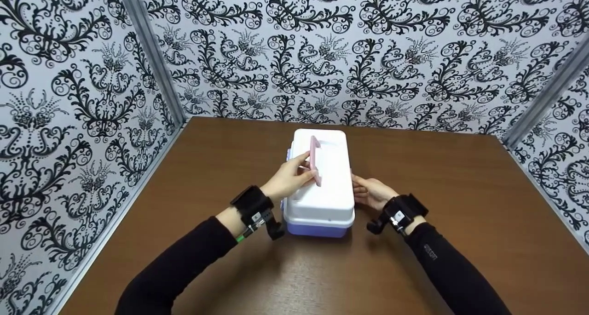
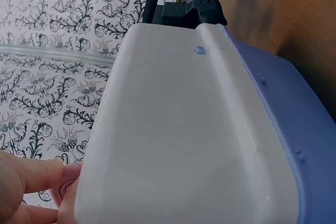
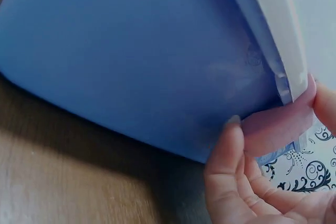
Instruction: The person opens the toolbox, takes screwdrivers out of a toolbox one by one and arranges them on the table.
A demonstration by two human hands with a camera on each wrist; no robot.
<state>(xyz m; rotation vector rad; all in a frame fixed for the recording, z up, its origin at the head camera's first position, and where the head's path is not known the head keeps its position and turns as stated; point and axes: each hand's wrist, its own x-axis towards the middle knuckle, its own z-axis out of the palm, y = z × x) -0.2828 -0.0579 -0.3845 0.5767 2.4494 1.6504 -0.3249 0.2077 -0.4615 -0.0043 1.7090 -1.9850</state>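
Note:
A box with a white lid (image 1: 331, 195) and a blue-purple base (image 1: 317, 230) stands lengthwise on the table. On its lid is a pink handle (image 1: 314, 155), whose near part my left hand (image 1: 286, 179) holds between thumb and fingers. The left wrist view shows those fingers at the handle beyond the lid's edge. My right hand (image 1: 375, 193) is at the box's right side. In the right wrist view it pinches a pink latch (image 3: 278, 127) at the seam of lid and base, thumb on top and fingers below. What the box contains is hidden.
The brown wooden table (image 1: 230, 145) carries the box near its middle. Patterned black-and-white walls (image 1: 303, 53) enclose the back and both sides, with grey metal posts (image 1: 154, 53) at the corners. Black camera straps (image 1: 253, 204) sit on both wrists.

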